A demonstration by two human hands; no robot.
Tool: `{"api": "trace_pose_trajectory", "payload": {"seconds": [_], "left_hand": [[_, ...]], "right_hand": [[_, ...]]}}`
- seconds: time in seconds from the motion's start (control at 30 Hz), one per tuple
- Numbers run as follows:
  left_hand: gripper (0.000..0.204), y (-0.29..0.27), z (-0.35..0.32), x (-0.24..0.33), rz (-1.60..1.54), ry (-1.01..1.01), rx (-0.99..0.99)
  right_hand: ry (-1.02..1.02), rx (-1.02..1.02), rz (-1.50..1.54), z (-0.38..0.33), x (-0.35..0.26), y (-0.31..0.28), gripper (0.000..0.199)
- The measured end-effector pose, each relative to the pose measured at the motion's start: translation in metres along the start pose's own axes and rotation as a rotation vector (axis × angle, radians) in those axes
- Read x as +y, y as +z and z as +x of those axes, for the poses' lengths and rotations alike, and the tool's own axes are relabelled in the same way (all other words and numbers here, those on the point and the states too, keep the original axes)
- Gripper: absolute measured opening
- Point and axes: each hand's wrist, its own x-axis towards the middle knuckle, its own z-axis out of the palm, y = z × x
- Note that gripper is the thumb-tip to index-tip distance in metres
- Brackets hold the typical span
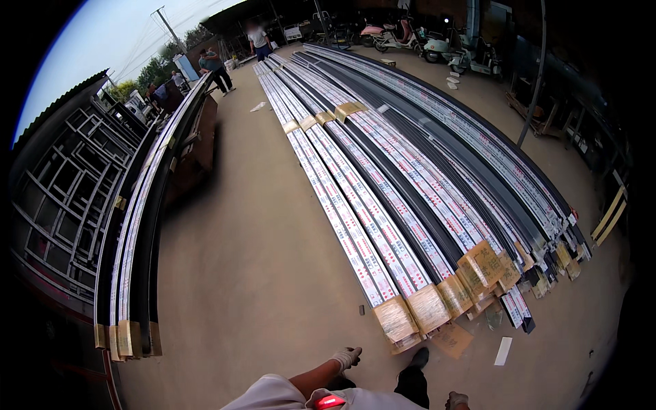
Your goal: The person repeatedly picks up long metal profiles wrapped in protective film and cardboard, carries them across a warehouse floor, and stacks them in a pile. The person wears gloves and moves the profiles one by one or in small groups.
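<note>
Across the brown floor (239,246), long wrapped profiles (410,178) stretch from twelve to five o'clock, with scooters (403,41) at one. The left hand (348,358) at six and right hand (457,400) at five: spread or pressed together, I cannot tell.

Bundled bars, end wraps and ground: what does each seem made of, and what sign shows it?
Bars: possibly metal or plastic; uncovered sides look dark and smooth, beneath pale printed film. End wraps: seemingly brown cardboard under clear plastic, given the creased glare. Ground: probably concrete, being matt, tan and even.
</note>
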Motion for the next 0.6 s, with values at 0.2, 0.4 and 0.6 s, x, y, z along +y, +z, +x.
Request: {"api": "trace_pose_trajectory", "payload": {"seconds": [0.2,0.4,0.6], "left_hand": [[0.061,-0.122,-0.056,-0.024,-0.189,0.18,-0.027],[0.052,-0.281,-0.092,-0.19,-0.463,-0.001,0.31],[0.04,-0.344,-0.165,-0.366,-0.816,-0.304,0.685]], "right_hand": [[-0.494,-0.237,-0.147,-0.128,0.008,0.107,0.022],[-0.952,-0.461,-0.456,-0.303,-0.018,0.273,0.029],[-1.214,-0.57,-0.704,-0.437,-0.032,0.382,0.037]]}}
